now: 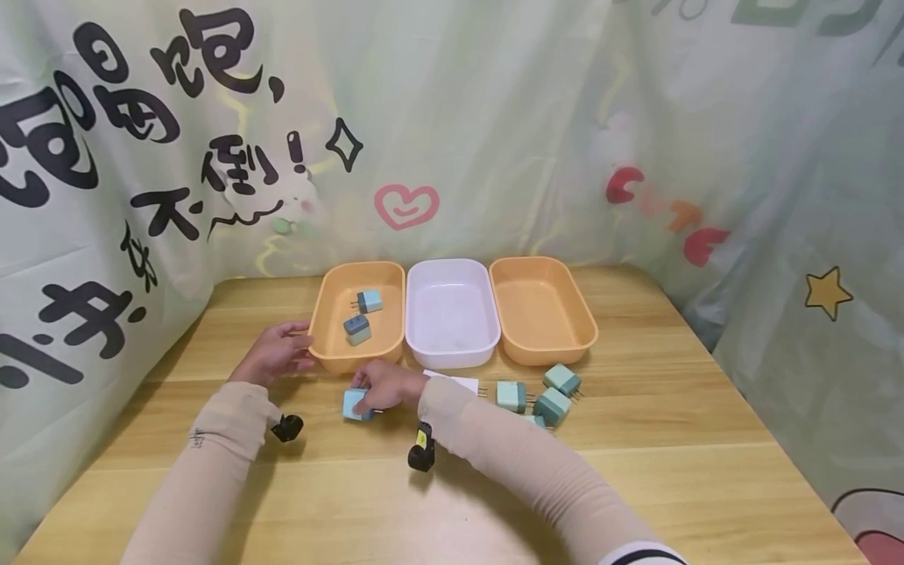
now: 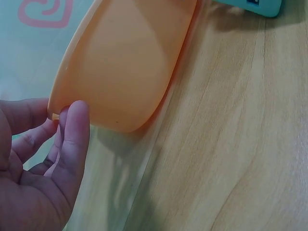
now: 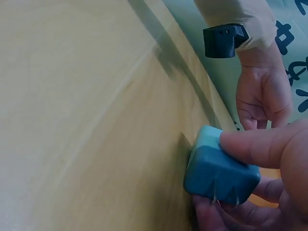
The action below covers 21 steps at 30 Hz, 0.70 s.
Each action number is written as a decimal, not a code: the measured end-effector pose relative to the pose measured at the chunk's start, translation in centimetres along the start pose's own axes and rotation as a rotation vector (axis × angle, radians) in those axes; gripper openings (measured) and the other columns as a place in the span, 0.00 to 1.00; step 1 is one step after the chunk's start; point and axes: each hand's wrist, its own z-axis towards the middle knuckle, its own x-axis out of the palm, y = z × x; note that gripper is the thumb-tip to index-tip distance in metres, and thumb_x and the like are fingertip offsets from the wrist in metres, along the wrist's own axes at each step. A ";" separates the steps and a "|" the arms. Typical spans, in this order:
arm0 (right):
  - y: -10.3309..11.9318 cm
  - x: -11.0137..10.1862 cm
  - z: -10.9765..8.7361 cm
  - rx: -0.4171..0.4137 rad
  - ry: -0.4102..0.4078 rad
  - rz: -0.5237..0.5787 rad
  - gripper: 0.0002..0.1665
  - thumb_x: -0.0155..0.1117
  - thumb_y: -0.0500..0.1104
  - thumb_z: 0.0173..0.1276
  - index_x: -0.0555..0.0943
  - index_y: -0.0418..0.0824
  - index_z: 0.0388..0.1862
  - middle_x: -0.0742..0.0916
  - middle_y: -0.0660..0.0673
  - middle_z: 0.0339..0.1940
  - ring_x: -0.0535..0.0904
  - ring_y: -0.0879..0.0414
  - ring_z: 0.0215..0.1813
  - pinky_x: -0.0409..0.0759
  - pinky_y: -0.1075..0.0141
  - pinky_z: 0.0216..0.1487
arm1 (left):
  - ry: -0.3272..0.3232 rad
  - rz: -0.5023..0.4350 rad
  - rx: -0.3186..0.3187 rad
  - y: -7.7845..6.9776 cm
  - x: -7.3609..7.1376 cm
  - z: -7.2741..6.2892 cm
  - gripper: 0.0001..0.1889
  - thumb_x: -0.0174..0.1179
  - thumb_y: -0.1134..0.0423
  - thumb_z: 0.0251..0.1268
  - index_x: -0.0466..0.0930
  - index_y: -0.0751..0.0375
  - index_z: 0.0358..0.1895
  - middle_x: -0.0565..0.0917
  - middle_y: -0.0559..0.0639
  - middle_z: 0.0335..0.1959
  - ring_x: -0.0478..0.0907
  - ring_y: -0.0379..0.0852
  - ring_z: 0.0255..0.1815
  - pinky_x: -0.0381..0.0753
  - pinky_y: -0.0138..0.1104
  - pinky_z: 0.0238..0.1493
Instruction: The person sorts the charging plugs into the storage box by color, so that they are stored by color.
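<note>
My left hand (image 1: 278, 351) is at the left side of an orange bin (image 1: 321, 337), thumb and fingers gripping its rim in the left wrist view. Between thumb and fingers, my right hand (image 1: 388, 382) pinches a light-blue plug-in charger (image 1: 355, 405), close over the wood in front of that bin. In the right wrist view, the same charger (image 3: 221, 168) shows a darker teal end with two metal prongs. Inside the orange bin lie two more chargers, one light blue (image 1: 370, 300) and one with a dark grey-blue end (image 1: 357, 328).
A white bin (image 1: 452, 359) and a second orange bin (image 1: 547, 355) stand beside the first in a row. Several green-teal chargers (image 1: 552, 406) lie right of my right forearm, with a white pronged block (image 1: 464, 384) partly hidden behind the sleeve. A printed curtain (image 1: 494, 157) hangs behind the table.
</note>
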 end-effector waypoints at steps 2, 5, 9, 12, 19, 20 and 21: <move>0.0 -0.1 0.0 0.013 0.012 0.050 0.18 0.73 0.38 0.58 0.78 0.38 0.45 0.81 0.49 0.36 0.76 0.59 0.36 0.78 0.71 0.38 | 0.001 0.003 0.003 -0.1 0.0 -0.1 0.29 0.48 0.68 0.75 0.51 0.71 0.74 0.72 0.70 0.56 0.80 0.44 0.39 0.85 0.34 0.41; 0.0 -0.4 0.0 0.032 0.041 0.153 0.17 0.71 0.38 0.61 0.77 0.36 0.46 0.81 0.47 0.35 0.77 0.57 0.32 0.80 0.70 0.31 | 0.006 0.004 0.004 -0.1 0.1 -0.2 0.29 0.48 0.68 0.75 0.51 0.72 0.74 0.72 0.70 0.56 0.80 0.45 0.40 0.85 0.34 0.42; 0.2 -0.8 0.0 0.051 0.091 0.270 0.18 0.68 0.37 0.64 0.75 0.33 0.50 0.80 0.44 0.37 0.78 0.55 0.33 0.83 0.69 0.30 | 0.008 0.005 0.002 -0.1 0.1 -0.1 0.29 0.48 0.68 0.75 0.51 0.71 0.74 0.71 0.71 0.58 0.80 0.44 0.40 0.85 0.36 0.44; 0.4 -1.0 0.0 0.059 0.123 0.317 0.18 0.67 0.35 0.65 0.74 0.32 0.51 0.80 0.42 0.39 0.79 0.54 0.35 0.84 0.68 0.32 | 0.004 0.012 -0.001 -0.1 0.1 -0.1 0.29 0.48 0.67 0.75 0.51 0.71 0.74 0.70 0.71 0.59 0.80 0.43 0.40 0.84 0.38 0.46; 1.0 -1.6 0.0 0.074 0.143 0.363 0.15 0.64 0.33 0.65 0.75 0.31 0.50 0.80 0.40 0.38 0.80 0.52 0.35 0.85 0.65 0.34 | -0.001 0.024 -0.008 0.0 0.0 0.1 0.28 0.48 0.66 0.75 0.52 0.70 0.74 0.70 0.70 0.60 0.79 0.43 0.41 0.83 0.40 0.49; 1.1 -1.7 0.0 0.074 0.147 0.380 0.15 0.64 0.32 0.66 0.75 0.30 0.49 0.80 0.40 0.39 0.80 0.52 0.36 0.85 0.64 0.35 | -0.005 0.017 -0.009 0.0 0.0 0.1 0.28 0.48 0.67 0.75 0.53 0.69 0.74 0.70 0.70 0.60 0.79 0.43 0.41 0.84 0.40 0.48; 1.2 -1.8 0.0 0.074 0.152 0.402 0.14 0.63 0.31 0.66 0.74 0.30 0.49 0.80 0.40 0.39 0.80 0.51 0.37 0.86 0.63 0.36 | 0.000 0.017 -0.004 0.1 0.0 0.1 0.28 0.48 0.67 0.75 0.53 0.70 0.74 0.70 0.70 0.60 0.79 0.43 0.41 0.84 0.39 0.48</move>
